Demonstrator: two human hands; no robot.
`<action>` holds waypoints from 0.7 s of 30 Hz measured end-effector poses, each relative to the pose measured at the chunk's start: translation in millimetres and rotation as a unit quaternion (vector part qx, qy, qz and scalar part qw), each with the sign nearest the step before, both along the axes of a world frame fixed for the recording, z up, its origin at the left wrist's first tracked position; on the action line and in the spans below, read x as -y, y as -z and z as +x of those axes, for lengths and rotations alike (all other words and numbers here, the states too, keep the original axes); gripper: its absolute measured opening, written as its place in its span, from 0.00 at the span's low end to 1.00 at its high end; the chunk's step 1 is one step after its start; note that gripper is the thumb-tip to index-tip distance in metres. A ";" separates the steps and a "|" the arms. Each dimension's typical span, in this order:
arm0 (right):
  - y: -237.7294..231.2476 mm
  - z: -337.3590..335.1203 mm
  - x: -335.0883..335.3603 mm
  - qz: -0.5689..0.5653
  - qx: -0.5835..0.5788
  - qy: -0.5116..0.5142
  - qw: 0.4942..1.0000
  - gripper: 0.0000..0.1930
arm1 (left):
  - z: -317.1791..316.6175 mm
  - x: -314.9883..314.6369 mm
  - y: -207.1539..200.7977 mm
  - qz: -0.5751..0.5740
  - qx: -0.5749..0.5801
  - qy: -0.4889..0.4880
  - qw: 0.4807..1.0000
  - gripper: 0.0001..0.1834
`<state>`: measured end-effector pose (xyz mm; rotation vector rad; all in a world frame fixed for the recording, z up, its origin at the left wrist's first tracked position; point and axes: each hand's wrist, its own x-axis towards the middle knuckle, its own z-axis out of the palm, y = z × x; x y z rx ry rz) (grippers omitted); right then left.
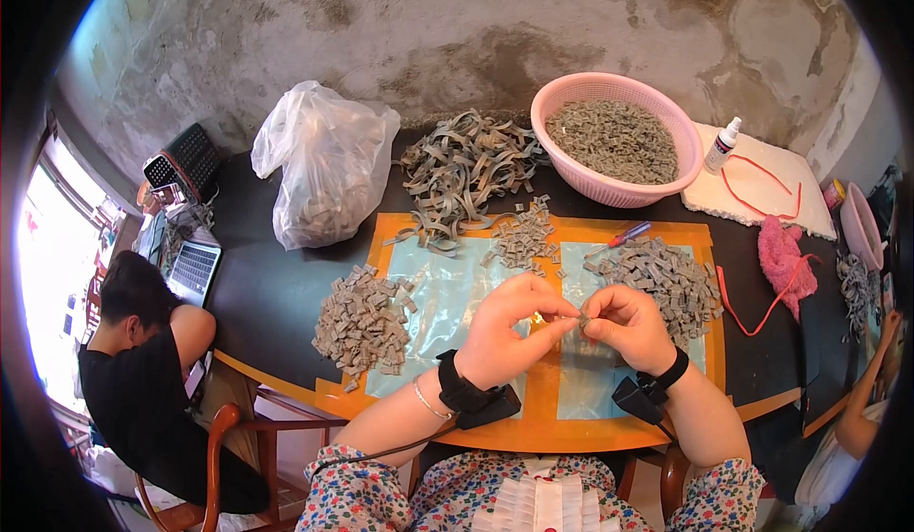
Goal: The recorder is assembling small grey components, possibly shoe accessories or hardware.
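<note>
A small grey piece sat pinched between two hands
The left hand and right hand each had a grip drawn fingertip-tight on it above the orange-and-blue mat, likely because something so tiny needed steadying from both sides; a left pile and right pile flanked them, seemingly for easy reach

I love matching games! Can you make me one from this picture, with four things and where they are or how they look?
Things:
1. basket
2. plastic bag
3. bottle
4. right hand

Places and looks:
A. on the white board
B. close beside the left hand
C. pink, holding small grey pieces
D. whitish and see-through

Right pairs: 1-C, 2-D, 3-A, 4-B
</note>
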<state>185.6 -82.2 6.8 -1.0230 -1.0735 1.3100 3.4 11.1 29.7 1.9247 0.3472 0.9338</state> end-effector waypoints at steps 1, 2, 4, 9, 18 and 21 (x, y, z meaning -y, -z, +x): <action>0.0 0.0 0.0 0.001 0.002 0.003 1.000 0.06 | 0.1 0.3 -2.6 0.053 -0.008 -0.005 0.999 0.06; 0.1 0.3 0.0 0.002 0.003 0.006 1.000 0.07 | 0.4 0.8 -2.8 0.053 -0.008 -0.004 0.999 0.06; 1.2 1.1 0.0 0.006 0.005 0.006 1.000 0.07 | 0.1 2.4 -2.7 0.050 -0.022 -0.003 0.999 0.07; 1.5 1.3 -0.4 0.015 0.011 0.007 1.000 0.07 | 1.1 1.5 0.3 0.061 -0.025 -0.006 0.998 0.06; -1.2 0.0 -0.8 0.052 0.111 0.032 0.992 0.06 | 1.6 -0.6 3.8 0.060 -0.039 0.000 0.997 0.05; -3.2 0.7 -1.8 0.068 0.186 0.046 0.979 0.06 | 1.5 -1.5 4.2 0.056 -0.056 0.005 0.997 0.05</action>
